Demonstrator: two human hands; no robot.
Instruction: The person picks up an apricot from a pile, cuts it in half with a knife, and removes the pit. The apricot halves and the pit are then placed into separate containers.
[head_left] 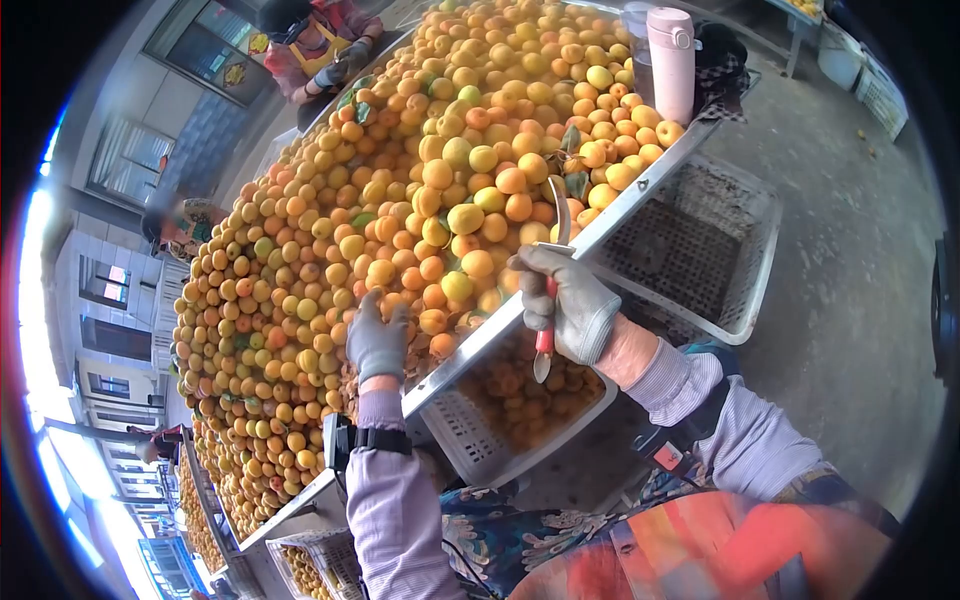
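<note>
A large heap of orange and yellow apricots (400,200) covers a metal-edged table. My left hand (378,342), in a grey glove, reaches onto the fruit near the table's front edge with its fingers apart and nothing visible in them. Above the metal rim (490,325), my gloved right hand (570,305) is closed round a red-handled tool (545,340). A curved metal blade points up from that hand, and a small spoon-like end points down below it.
A crate with fruit pieces (475,440) hangs under the front edge, and a dark-bottomed crate (690,245) stands to its right. A pink bottle (671,65) rests at the table's corner. Across the heap are other people, one in a yellow apron (318,62).
</note>
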